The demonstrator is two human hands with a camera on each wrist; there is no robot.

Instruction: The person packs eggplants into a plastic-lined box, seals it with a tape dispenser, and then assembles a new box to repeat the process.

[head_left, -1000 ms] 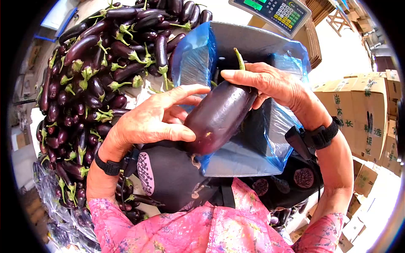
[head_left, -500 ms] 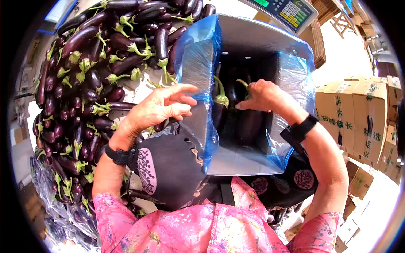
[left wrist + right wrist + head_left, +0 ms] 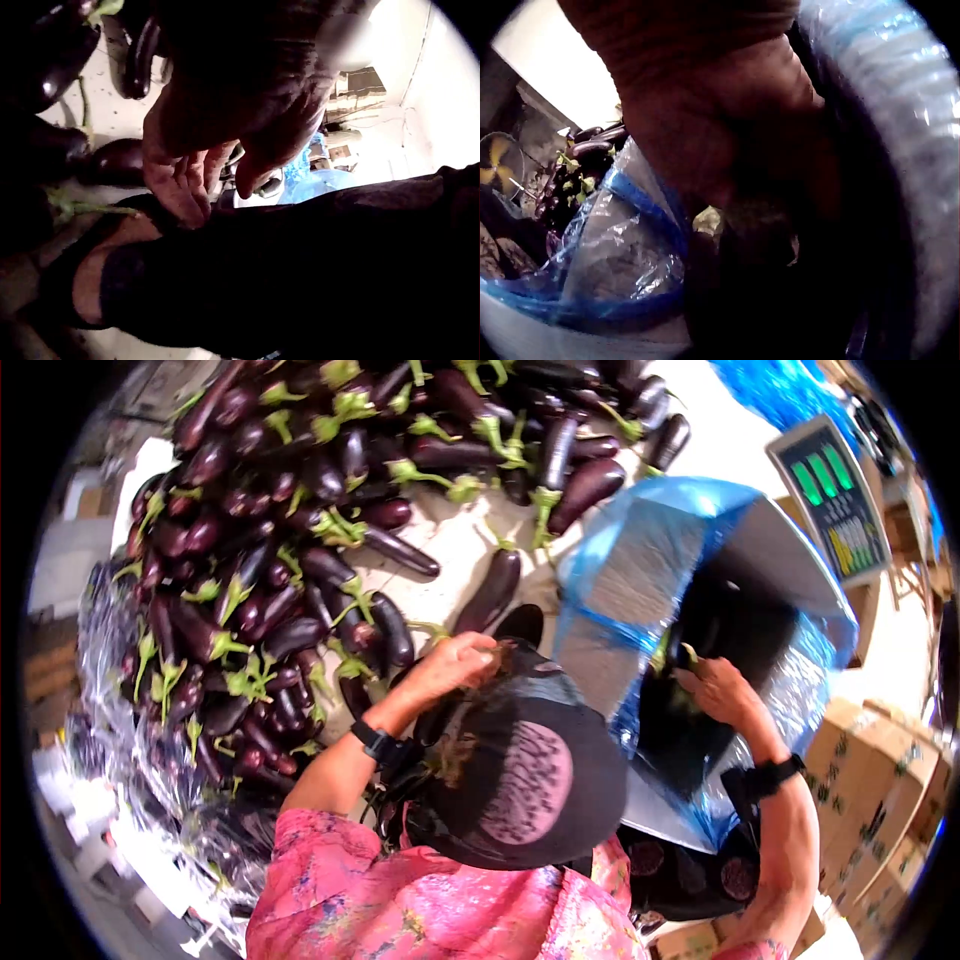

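Right hand (image 3: 718,692) inside lined box (image 3: 640,560), fingers curled on an eggplant (image 3: 727,300). Left hand (image 3: 455,663) by pile (image 3: 280,560), fingers loosely bent, holding nothing.

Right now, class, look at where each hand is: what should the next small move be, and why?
Probably the left hand should reach forward and grip an aubergine from the pile. It rests on the dark cloth at the pile's near edge and seems to hold nothing, while the right hand is down in the blue-lined box, among aubergines already packed there.
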